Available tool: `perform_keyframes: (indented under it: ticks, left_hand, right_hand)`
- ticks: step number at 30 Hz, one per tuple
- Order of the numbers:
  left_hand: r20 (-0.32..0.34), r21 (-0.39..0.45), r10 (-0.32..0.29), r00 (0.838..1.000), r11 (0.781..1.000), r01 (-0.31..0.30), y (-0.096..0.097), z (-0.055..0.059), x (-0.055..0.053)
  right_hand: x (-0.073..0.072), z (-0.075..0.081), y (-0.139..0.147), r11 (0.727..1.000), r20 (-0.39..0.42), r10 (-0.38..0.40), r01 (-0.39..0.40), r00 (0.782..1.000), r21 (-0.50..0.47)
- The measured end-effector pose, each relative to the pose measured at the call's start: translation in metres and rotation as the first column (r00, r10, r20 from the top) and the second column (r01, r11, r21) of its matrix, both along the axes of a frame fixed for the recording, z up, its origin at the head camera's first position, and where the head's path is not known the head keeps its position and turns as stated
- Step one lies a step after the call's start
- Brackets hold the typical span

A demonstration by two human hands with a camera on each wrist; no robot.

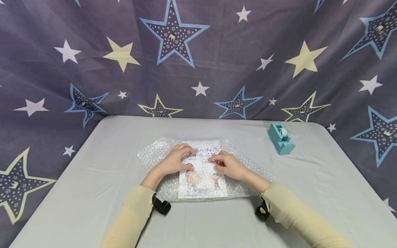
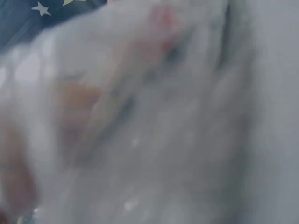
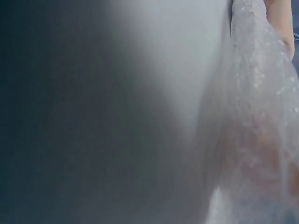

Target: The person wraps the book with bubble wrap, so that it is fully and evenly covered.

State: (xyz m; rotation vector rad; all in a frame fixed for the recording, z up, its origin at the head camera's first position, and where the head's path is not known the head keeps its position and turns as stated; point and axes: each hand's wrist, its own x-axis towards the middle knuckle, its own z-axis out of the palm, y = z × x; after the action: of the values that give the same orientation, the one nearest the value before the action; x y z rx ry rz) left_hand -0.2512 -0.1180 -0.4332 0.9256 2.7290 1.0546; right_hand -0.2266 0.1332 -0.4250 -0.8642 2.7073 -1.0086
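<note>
A thin picture book or booklet (image 1: 203, 186), white with printed lettering and small drawn figures, lies under clear bubble wrap (image 1: 248, 163) in the middle of the table. My left hand (image 1: 176, 160) rests on its left part, thumb and fingers spread apart. On its upper right side my right hand (image 1: 231, 166) touches the wrap, fingers loosely bent, with a gap between thumb and forefinger. The left wrist view is badly blurred, showing the wrapped booklet (image 2: 154, 126) close up. In the right wrist view, bubble wrap (image 3: 261, 70) runs down the right side.
A teal tape dispenser (image 1: 280, 139) with a roll of tape stands at the back right of the grey-covered table (image 1: 93, 186). Behind the table hangs a dark curtain (image 1: 214, 69) with stars. Black wrist cameras (image 1: 161, 205) sit below both hands.
</note>
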Motion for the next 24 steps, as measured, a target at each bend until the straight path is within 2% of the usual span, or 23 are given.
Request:
perform_keyframes:
  ticks: [3,6,11,24]
  left_hand:
    - [-0.011,-0.003,-0.055,0.998,0.998,0.055,0.0008,0.0009,0.0018]
    - [-0.013,-0.039,-0.084,0.996,0.996,0.084,0.0006,0.0012,0.0032]
    - [0.007,-0.101,-0.098,0.995,0.990,0.098,0.0008,0.0007,0.0039]
    - [0.044,-0.133,-0.100,0.994,0.985,0.105,0.0035,-0.0038,0.0037]
  right_hand:
    - [-0.0004,-0.0010,-0.0001,1.000,0.007,0.001,-0.001,1.000,0.001]
    - [-0.0007,-0.0019,0.0000,1.000,0.010,0.002,-0.002,1.000,0.004]
    - [-0.0002,-0.0015,0.0002,1.000,0.026,0.000,0.000,1.000,0.001]
    - [0.0002,-0.0018,0.0004,1.000,0.039,-0.007,0.007,0.999,-0.009]
